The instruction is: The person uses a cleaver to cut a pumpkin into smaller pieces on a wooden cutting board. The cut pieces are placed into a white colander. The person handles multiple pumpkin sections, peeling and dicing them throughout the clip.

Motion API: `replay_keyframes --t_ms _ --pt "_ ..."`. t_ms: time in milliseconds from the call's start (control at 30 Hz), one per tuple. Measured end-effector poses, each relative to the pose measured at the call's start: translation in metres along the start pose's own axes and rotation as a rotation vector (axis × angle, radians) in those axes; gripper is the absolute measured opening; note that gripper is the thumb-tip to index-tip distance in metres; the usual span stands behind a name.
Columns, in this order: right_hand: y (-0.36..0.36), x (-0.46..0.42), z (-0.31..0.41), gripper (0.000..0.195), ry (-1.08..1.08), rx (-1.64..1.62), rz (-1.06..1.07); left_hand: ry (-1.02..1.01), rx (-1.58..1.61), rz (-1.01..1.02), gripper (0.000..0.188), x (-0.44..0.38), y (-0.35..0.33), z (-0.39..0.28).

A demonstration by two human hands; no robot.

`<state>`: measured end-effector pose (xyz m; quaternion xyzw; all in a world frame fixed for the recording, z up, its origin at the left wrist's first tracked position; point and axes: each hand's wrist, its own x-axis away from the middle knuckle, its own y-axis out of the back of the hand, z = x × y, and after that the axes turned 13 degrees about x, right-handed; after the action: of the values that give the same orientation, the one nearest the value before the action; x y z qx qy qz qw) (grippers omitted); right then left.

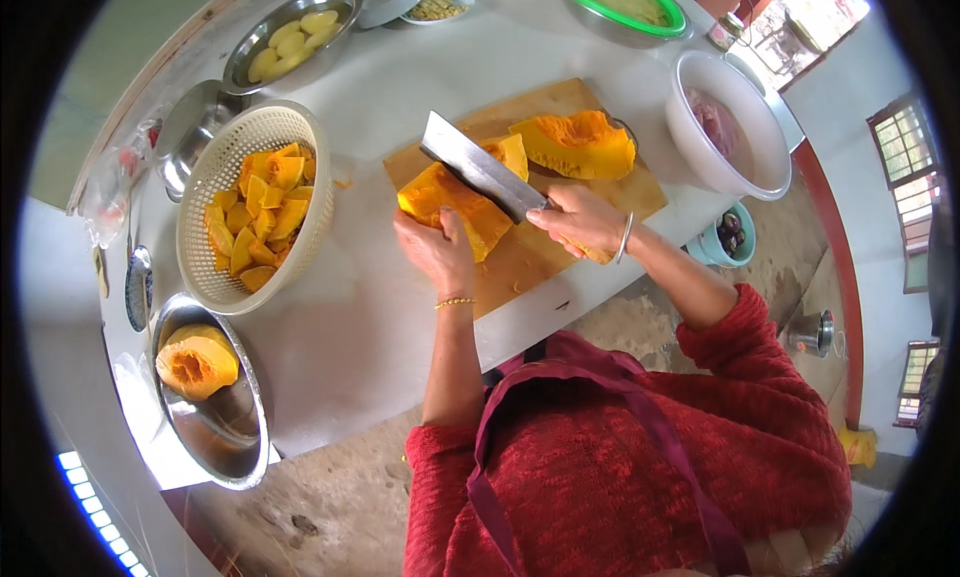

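My left hand (437,251) grips a thick piece of pumpkin (457,209) at the left part of a wooden cutting board (525,273). In my right hand (574,221) is a cleaver (480,164), its broad blade slanting over the right side of that piece. Behind the blade lies a smaller pumpkin piece (511,155), partly covered. A large curved pumpkin wedge (581,148) rests on the board's far right part. Left of the board stands a cream plastic colander (319,194) with many cut pumpkin chunks (262,209). What lies under the blade is hidden.
A metal basin (251,457) at the near left holds a hollow pumpkin part (199,362). Peeled potatoes (292,44) sit in a metal bowl (240,63) at the far left. A white plastic basin (679,112) stands right of the board, and a green-rimmed bowl (664,31) farther back.
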<state>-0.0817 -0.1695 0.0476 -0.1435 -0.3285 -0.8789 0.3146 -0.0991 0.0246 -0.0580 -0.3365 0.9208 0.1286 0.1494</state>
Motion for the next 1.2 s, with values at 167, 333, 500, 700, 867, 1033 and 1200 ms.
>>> replay_keyframes --t_ms 167,333,500,700,867,1033,1200 --pt "0.002 -0.001 -0.011 0.034 0.030 -0.066 0.018 -0.025 0.039 0.015 0.048 -0.002 -0.002 0.005" --pt "0.016 -0.001 -0.044 0.029 -0.052 -0.578 0.062 0.061 0.278 0.019 0.044 -0.002 0.019 0.018" --pt "-0.013 0.002 -0.040 0.026 0.049 -0.427 -0.066 0.173 0.155 0.050 0.037 -0.007 0.020 0.012" --pt "-0.011 0.055 -0.044 0.021 0.149 -0.503 -0.262 0.281 0.675 -0.149 0.039 -0.032 0.058 0.012" --pt "0.005 0.104 -0.062 0.020 0.128 -0.342 -0.421 -0.038 0.257 -0.385 0.036 -0.154 0.130 -0.018" --pt "0.005 0.124 -0.082 0.020 0.033 -0.178 -0.532 0.067 -0.562 -0.208 0.047 -0.214 0.172 0.001" --pt "0.011 0.140 -0.087 0.014 0.061 -0.248 -0.637 -0.465 -0.676 0.029 0.056 -0.166 0.062 -0.043"
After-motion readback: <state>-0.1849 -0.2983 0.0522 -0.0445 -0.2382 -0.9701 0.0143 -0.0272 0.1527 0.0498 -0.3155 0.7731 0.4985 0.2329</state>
